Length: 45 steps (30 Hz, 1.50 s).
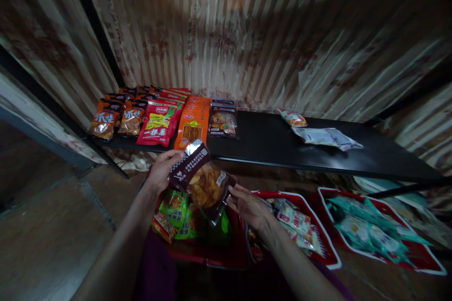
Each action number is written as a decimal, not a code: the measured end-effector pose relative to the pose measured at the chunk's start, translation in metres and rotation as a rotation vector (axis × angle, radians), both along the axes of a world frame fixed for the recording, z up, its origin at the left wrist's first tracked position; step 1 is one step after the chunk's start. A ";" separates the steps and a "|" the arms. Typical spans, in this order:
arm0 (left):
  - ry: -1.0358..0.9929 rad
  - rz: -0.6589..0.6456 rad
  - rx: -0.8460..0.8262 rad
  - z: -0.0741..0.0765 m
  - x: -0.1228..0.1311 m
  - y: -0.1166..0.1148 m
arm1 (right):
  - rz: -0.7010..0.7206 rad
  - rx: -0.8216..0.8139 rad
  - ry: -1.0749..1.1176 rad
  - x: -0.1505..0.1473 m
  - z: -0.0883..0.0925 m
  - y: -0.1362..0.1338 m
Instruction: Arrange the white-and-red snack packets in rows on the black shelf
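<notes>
I hold a dark brown snack packet [202,179] with a clear window of golden chips between both hands, in front of a black shelf [268,146]. My left hand [163,168] grips its upper left corner, fingers closed on it. My right hand [247,206] pinches its lower right edge. The packet hangs tilted over a red basket [212,254] that holds green and red packets [176,211]. Rows of snack packets lie on the shelf's left end: orange ones [106,122], a red one [158,124], an orange stack [193,124] and dark brown ones [223,122].
Two loose pale packets [326,136] and a small one [293,117] lie on the shelf's right part. Two more red baskets sit on the floor at right, one with white-red packets [300,225], one with teal packets [370,230]. Striped curtains hang behind. Brown floor at left.
</notes>
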<state>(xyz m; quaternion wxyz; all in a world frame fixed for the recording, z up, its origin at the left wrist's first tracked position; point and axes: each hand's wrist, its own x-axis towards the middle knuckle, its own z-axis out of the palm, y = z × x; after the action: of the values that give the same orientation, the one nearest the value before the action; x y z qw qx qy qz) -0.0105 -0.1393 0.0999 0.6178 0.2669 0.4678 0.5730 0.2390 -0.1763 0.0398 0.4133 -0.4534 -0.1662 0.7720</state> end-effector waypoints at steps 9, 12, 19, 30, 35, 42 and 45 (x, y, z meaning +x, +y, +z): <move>0.009 -0.038 0.000 0.002 -0.002 0.001 | 0.035 0.056 0.005 0.005 -0.002 0.000; 0.012 -0.056 0.001 0.003 -0.004 0.001 | 0.081 0.131 -0.008 0.012 0.007 0.004; 0.049 -0.185 0.017 0.005 -0.006 0.001 | 0.264 0.350 -0.166 0.026 0.024 0.004; 0.160 -0.398 0.063 -0.011 0.023 0.002 | 0.181 0.356 -0.149 0.008 0.029 0.001; 0.165 -0.425 0.046 -0.013 0.032 0.005 | 0.054 0.403 -0.181 0.009 0.031 0.004; 0.170 -0.433 0.041 -0.017 0.043 0.007 | 0.029 0.485 -0.273 0.015 0.040 0.002; 0.134 -0.419 0.039 -0.018 0.047 0.007 | 0.017 0.489 -0.262 0.017 0.039 0.000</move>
<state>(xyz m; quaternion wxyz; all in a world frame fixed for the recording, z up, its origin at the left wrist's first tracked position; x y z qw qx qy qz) 0.0370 -0.1322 0.0818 0.6855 0.4076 0.4308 0.4223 0.2560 -0.1763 0.0790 0.4790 -0.4349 -0.4034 0.6470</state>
